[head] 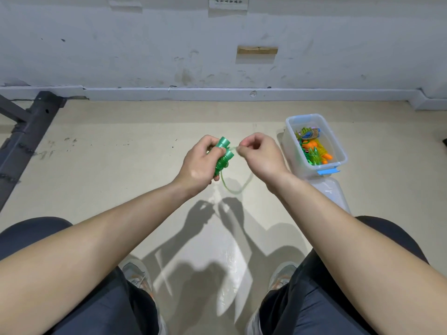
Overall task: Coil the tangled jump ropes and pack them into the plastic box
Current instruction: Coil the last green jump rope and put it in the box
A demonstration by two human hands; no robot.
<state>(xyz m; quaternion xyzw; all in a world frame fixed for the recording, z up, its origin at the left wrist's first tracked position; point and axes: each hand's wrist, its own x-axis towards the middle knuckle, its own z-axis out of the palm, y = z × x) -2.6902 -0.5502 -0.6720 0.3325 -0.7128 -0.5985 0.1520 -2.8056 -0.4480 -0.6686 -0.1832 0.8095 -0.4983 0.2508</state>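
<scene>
The left hand grips the two green handles of a jump rope, held above the floor; the right hand pinches its thin green cord, which loops below. The open plastic box, holding more ropes, stands to the right

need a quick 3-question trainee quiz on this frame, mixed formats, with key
1. True or false: the left hand grips both green handles.
2. What does the right hand pinch? A the green cord, B a ball, C a pen.
3. Fill in: the plastic box stands on the floor to the person's ___ side.
Key: 1 true; 2 A; 3 right.
</scene>
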